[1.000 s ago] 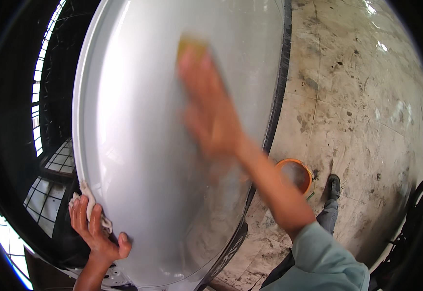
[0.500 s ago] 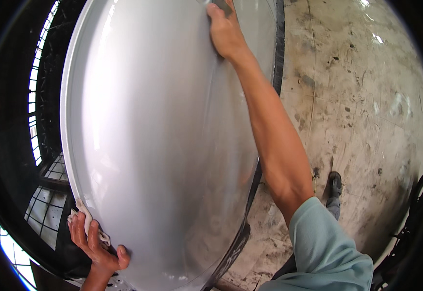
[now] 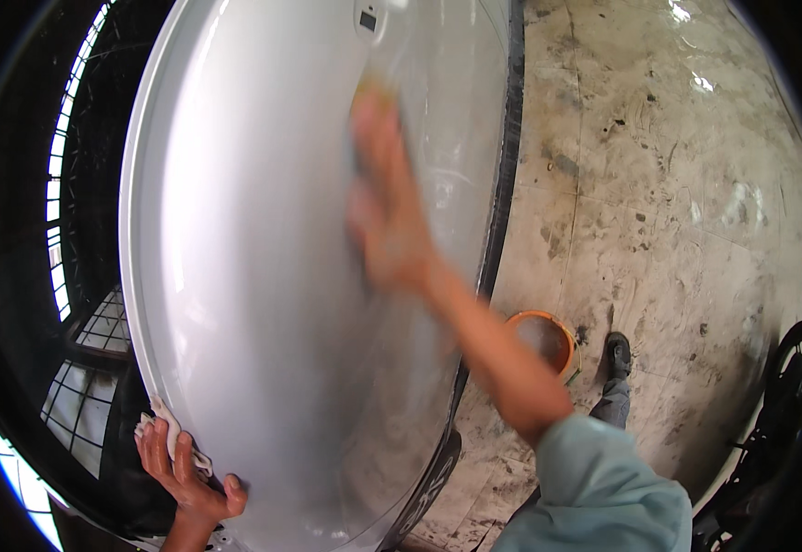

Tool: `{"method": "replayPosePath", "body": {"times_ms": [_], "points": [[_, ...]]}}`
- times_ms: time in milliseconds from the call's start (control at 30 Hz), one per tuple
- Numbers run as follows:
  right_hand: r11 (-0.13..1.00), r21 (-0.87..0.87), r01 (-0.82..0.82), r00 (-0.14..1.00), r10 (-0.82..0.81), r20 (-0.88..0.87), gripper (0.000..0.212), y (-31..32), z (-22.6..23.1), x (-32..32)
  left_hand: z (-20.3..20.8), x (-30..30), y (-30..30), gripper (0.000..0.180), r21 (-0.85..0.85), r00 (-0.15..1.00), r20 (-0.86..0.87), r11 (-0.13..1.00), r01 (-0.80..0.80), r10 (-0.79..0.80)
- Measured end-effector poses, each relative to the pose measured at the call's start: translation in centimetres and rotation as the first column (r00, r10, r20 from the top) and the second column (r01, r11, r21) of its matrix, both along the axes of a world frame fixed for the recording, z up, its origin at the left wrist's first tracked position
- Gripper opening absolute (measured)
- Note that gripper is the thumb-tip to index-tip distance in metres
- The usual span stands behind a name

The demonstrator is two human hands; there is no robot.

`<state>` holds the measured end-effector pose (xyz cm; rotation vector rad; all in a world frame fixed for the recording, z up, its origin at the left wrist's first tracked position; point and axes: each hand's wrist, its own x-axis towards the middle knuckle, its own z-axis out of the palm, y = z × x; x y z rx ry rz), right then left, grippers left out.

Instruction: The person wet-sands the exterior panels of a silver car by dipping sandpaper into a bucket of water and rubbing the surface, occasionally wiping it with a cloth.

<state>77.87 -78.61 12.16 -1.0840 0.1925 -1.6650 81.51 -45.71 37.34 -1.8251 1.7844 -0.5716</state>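
Observation:
A large curved silver car body panel (image 3: 272, 304) fills the middle. At its lower left edge my left hand (image 3: 184, 469) grips a crumpled whitish cloth (image 3: 173, 428), fingers bent over it and thumb resting on the panel. My right hand (image 3: 387, 202) lies across the upper middle of the panel, smeared by motion. Beneath its fingers shows a blurred piece, dark along one side and yellowish at the tip; its kind is unclear. Above this hand, the panel has a small recess with a dark rectangular opening (image 3: 368, 18).
On the stained floor (image 3: 658, 230) to the right stands an orange bucket (image 3: 570, 348), partly behind my right forearm. A dark shoe (image 3: 618, 354) is beside it. Dark wheeled machinery (image 3: 787, 368) lines the right rim. Windows with grid bars (image 3: 83, 400) are at left.
My right hand has slid down the panel toward me, uncovering the recess at the top. The orange bucket has come into view. My left hand stays at the edge with the cloth.

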Motion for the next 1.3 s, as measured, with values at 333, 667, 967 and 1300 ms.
{"method": "replayPosePath", "body": {"times_ms": [333, 667, 967, 1300], "points": [[0.975, -0.049, 0.216, 0.966, -0.221, -0.137, 0.058, -8.8, -0.9, -1.3, -0.6, 0.1, -1.3, 0.068, -0.028, 0.998, -0.022, 0.998, 0.055, -0.056], [0.991, 0.124, 0.04, 0.978, -0.013, -0.206, 0.067, -14.4, 0.1, -2.2, 0.0, -0.1, -1.0, 0.071, -0.04, 0.998, 0.012, 0.997, 0.064, -0.064], [0.972, 0.186, -0.141, 0.926, 0.196, -0.323, 0.061, -21.1, 1.1, -4.8, -0.4, 0.3, -2.6, 0.066, -0.063, 0.986, -0.082, 0.988, 0.142, -0.147], [0.987, 0.034, 0.159, 0.945, -0.142, -0.295, 0.056, -24.1, -0.5, -0.7, 0.3, -0.6, -1.5, 0.062, -0.045, 0.993, -0.05, 0.993, 0.108, -0.11]]}}
